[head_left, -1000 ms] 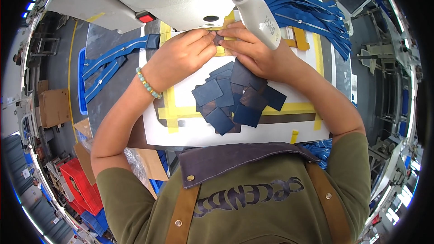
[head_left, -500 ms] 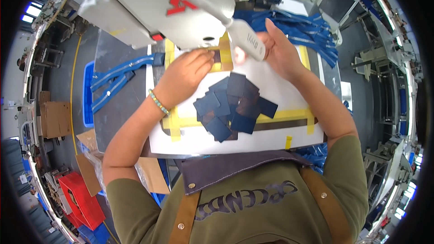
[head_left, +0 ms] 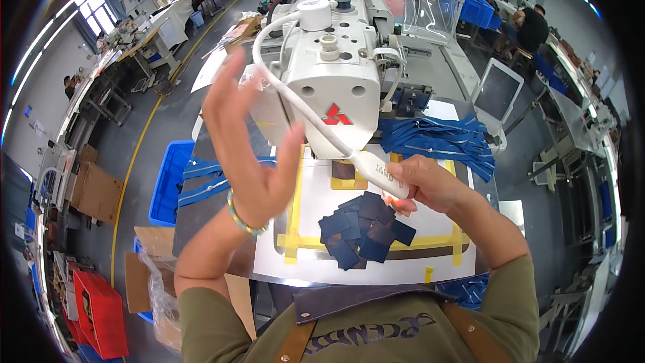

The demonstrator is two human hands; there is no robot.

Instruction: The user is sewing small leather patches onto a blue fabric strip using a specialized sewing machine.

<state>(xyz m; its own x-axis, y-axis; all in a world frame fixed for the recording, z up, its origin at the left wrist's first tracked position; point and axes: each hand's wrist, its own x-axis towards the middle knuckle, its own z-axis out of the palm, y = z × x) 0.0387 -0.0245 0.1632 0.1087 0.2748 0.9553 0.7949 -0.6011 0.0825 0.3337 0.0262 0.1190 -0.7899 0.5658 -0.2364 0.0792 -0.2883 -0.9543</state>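
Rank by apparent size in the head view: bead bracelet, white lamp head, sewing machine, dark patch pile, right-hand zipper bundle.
1. Sewing machine
2. Zipper bundle and patch pile: too alike to rank
3. Lamp head
4. Bracelet

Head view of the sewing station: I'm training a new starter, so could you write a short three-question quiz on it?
1. Which wrist wears the beaded bracelet?
2. True or false: the dark patches lie neatly spaced, none overlapping.
3. Choose: the right hand is nearest A) the red crate, B) the white lamp head, C) the screen.

Key: 1. The left wrist, below the left hand. 2. False; they overlap. 3. B.
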